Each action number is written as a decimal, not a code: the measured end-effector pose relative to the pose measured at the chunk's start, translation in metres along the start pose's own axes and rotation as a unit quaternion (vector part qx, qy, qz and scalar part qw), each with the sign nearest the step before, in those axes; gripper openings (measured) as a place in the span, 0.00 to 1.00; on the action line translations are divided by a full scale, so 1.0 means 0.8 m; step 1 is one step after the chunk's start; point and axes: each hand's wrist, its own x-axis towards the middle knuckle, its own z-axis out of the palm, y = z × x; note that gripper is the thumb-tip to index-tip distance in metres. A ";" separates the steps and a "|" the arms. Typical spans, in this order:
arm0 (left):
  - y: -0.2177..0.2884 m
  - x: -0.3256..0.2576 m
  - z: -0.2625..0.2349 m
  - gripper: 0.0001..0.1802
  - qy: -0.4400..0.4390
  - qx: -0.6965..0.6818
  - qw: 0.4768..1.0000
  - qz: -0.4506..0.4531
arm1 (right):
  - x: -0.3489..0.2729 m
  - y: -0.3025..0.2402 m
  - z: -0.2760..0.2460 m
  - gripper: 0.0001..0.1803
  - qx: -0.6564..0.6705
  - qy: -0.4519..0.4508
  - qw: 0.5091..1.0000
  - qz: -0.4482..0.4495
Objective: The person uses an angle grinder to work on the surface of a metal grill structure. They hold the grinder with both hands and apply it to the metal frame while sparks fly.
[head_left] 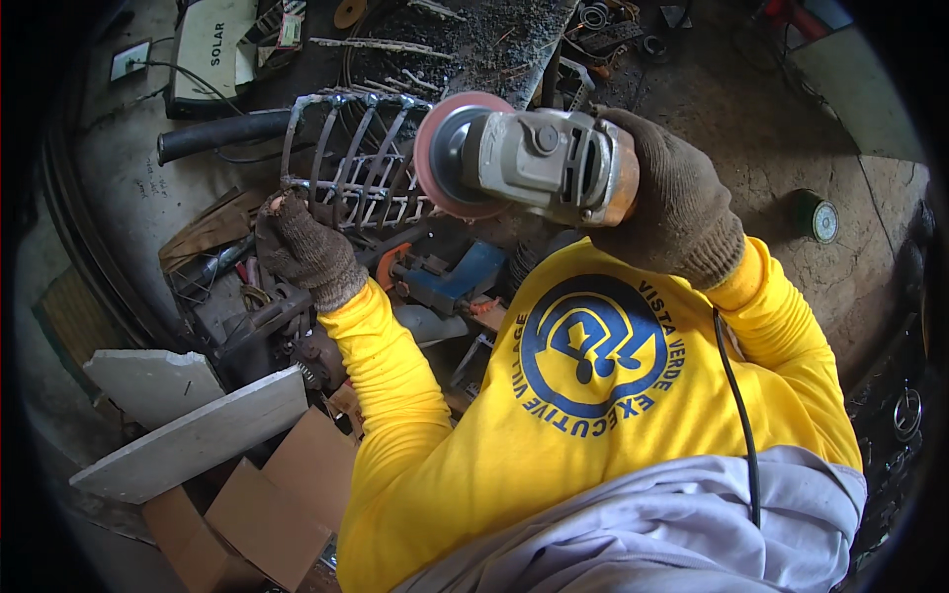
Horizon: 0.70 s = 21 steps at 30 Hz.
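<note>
My right hand (pixel 677 193), in a brown knit glove, is wrapped round the body of an angle grinder (pixel 539 163). The grinder's reddish disc (pixel 427 158) points left, and its rim overlaps the right end of a metal rod frame (pixel 346 148) in the picture; whether they touch I cannot tell. Curved bars and straight rods make up this cage-like frame. At its near left corner my left hand (pixel 304 247), gloved the same way, is closed on the frame, with a fingertip showing through the glove.
A dark tube (pixel 222 136) lies left of the frame, near a pale panel-like case (pixel 210 54). Below are a blue metal tool (pixel 457 277), white boards (pixel 198 430) and a cardboard box (pixel 272 509). A green can (pixel 816 217) stands at right. A black cord (pixel 736 395) crosses my yellow shirt.
</note>
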 end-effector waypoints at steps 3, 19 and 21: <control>0.008 -0.003 0.003 0.16 0.009 0.008 0.999 0.031 | -0.004 -0.004 -0.001 0.46 0.013 -0.024 1.000 -0.004; 0.032 0.031 0.012 0.16 -0.058 -0.038 0.998 -0.002 | -0.012 0.035 -0.002 0.51 0.052 0.004 0.998 0.021; 0.037 0.059 0.023 0.19 -0.144 0.047 0.987 0.043 | -0.018 0.042 -0.001 0.50 0.056 0.012 0.998 0.021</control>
